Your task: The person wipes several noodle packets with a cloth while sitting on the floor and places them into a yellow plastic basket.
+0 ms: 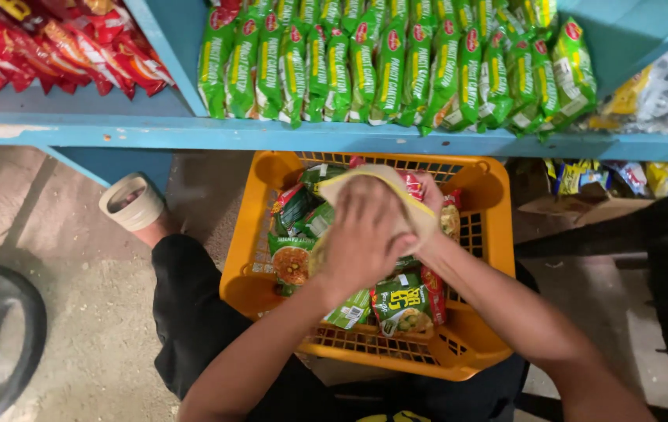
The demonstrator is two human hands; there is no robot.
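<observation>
Head view. Landmark: the orange plastic basket (259, 270), resting on the person's lap, just below the blue shelf (271, 134).

Left hand (361, 238): over the middle of the basket, fingers spread, palm pressed on a pale yellow packet (373, 181) held above the heap.

Right hand (428, 205): at the basket's far right side, mostly hidden behind the packet; fingers appear curled round its right edge (grip itself cannot be fully seen).

So the packet is clamped between both hands, over the basket, not yet on the shelf.

Basket contents: green noodle packets (400, 301) and a few red ones, loosely piled, filling most of it.

Above the basket, on the shelf: a tight upright row of green packets (388, 70) spans the middle bay. Left of that, beyond the divider, red packets (60, 47).

Left of the basket: a sandalled foot (134, 203) on the concrete floor.

Judgement on progress: middle bay looks largely stocked; the basket remains well filled, so a good deal appears left
</observation>
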